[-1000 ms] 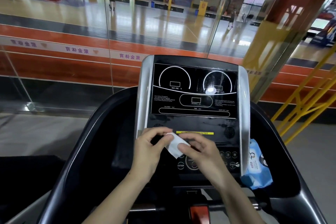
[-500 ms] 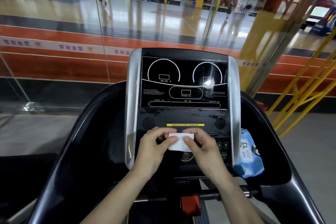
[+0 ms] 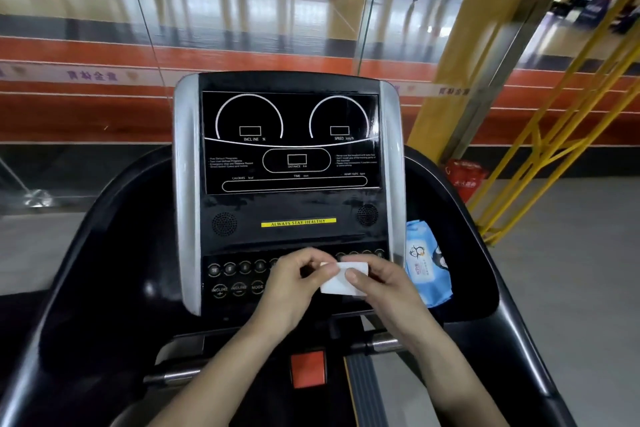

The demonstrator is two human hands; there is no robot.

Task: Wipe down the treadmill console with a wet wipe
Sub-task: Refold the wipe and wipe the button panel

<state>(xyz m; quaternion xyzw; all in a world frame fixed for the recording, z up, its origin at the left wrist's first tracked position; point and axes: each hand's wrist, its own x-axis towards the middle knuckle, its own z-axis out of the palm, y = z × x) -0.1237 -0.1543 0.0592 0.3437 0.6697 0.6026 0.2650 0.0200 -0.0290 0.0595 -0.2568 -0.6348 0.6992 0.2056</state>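
The treadmill console (image 3: 291,204) stands straight ahead, black with silver side bars, a dark display on top and rows of round buttons below. A small folded white wet wipe (image 3: 341,282) is held in front of the button panel. My left hand (image 3: 294,291) pinches its left edge with thumb and fingers. My right hand (image 3: 384,291) pinches its right side, thumb on top. The hands cover the middle buttons.
A blue pack of wet wipes (image 3: 426,269) lies in the tray right of the console. A red safety key block (image 3: 308,369) sits below the console between metal handlebar stubs. Glass panels and yellow railings (image 3: 554,149) stand beyond the treadmill.
Both hands with the wipe now sit lower and further right on the console, over the button panel. The view has shifted, so the console appears more to the left.
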